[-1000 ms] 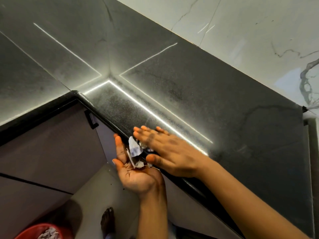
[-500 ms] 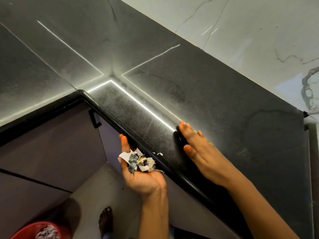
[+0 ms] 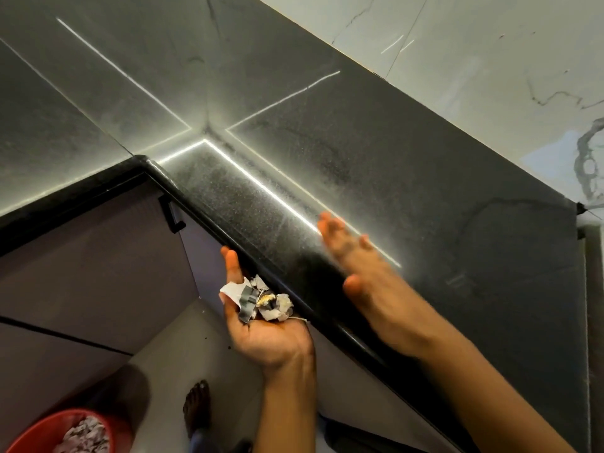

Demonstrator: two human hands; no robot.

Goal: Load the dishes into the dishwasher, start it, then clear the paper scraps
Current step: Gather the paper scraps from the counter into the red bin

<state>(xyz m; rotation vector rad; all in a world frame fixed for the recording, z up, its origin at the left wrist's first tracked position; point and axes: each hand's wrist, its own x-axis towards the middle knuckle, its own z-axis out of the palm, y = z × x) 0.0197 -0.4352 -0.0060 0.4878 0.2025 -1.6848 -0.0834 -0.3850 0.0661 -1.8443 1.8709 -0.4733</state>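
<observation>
My left hand (image 3: 261, 322) is cupped palm up just below the rounded front edge of the black counter (image 3: 408, 197). In its palm lies a small heap of torn paper scraps (image 3: 261, 300), white, grey and yellowish. My right hand (image 3: 362, 273) lies flat on the counter top with straight fingers, blurred by motion, a little right of the cupped hand. No scraps show on the counter surface near it.
A red bin (image 3: 65, 429) with paper scraps inside stands on the floor at the lower left. Purple-grey cabinet doors (image 3: 81, 282) with a black handle (image 3: 170, 217) run under the counter corner. My bare foot (image 3: 197, 407) is on the light floor.
My right hand left the cupped left hand, where it brushed scraps in, and slid back up onto the counter, further from the edge. The left hand stays cupped under the edge with the scraps.
</observation>
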